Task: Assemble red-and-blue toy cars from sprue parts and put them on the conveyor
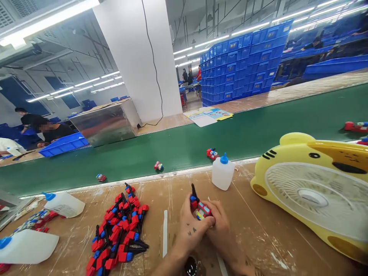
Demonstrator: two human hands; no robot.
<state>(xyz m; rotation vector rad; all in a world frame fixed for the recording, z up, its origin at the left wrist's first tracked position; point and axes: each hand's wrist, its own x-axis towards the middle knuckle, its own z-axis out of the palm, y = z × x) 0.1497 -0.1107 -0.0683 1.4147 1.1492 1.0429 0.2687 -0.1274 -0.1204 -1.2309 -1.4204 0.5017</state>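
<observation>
My left hand (191,230) and my right hand (220,222) meet near the table's front edge, both closed around a small red, blue and white toy piece (203,210). A blue and red part with a black tip (194,193) sticks up between the fingers of my left hand, against the toy piece. To the left of my hands lies a heap of red, blue and black parts (123,226). A small dark round container (191,265) stands just below my wrists.
A yellow animal-shaped fan (310,188) stands at right. White bottles (223,172) with blue caps stand or lie around the table. Beyond, a green conveyor belt (184,143) carries small toys (158,165). Blue crates (244,65) and people are farther back.
</observation>
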